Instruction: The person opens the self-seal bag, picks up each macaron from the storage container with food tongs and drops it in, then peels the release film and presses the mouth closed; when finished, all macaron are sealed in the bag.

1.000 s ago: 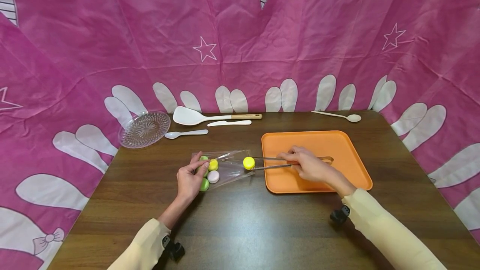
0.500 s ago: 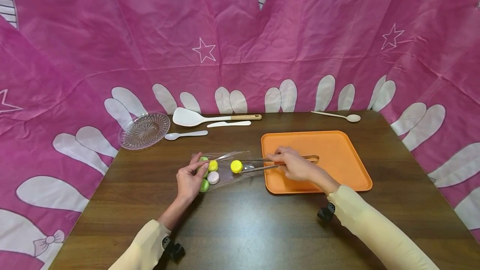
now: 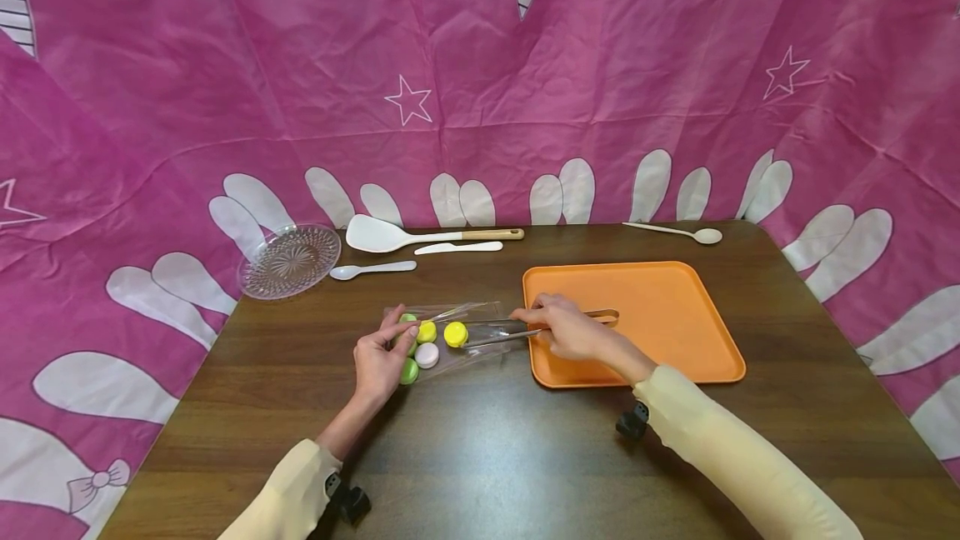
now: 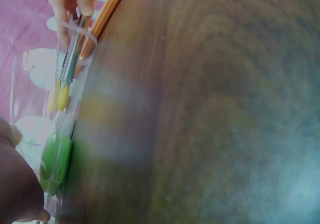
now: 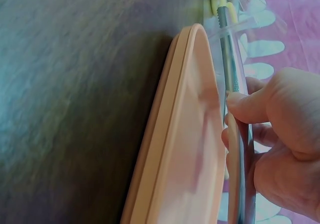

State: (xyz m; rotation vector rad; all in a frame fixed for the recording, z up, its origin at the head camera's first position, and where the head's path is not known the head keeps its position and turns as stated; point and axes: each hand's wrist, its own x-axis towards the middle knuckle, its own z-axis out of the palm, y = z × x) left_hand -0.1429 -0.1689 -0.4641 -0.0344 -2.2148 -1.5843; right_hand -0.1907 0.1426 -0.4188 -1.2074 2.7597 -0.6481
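A clear plastic bag [image 3: 444,363] lies on the table, its mouth facing the orange tray. My left hand [image 3: 381,361] pinches the bag's upper film between thumb and fingers. Inside are green macarons [image 3: 408,371], a yellow macaron [image 3: 427,332] and a pale pinkish one [image 3: 427,355]. My right hand [image 3: 566,330] grips metal tongs [image 5: 231,58] around their arms, over the tray's left edge. Between the tong tips sits another yellow macaron [image 3: 455,334], within the bag and just right of the others. The left wrist view shows the toothed tong tips against this macaron [image 4: 62,97].
An orange tray [image 3: 660,340] stands right of the bag. Along the back are a clear patterned plate [image 3: 291,261], a white spatula [image 3: 378,234], a white knife [image 3: 459,247], a white spoon [image 3: 375,268] and, far right, another spoon [image 3: 707,236]. A pink curtain hangs behind.
My right hand has moved left with the tongs, carrying the yellow macaron from the bag's mouth deeper inside, toward the other macarons. The left hand has stayed in place.
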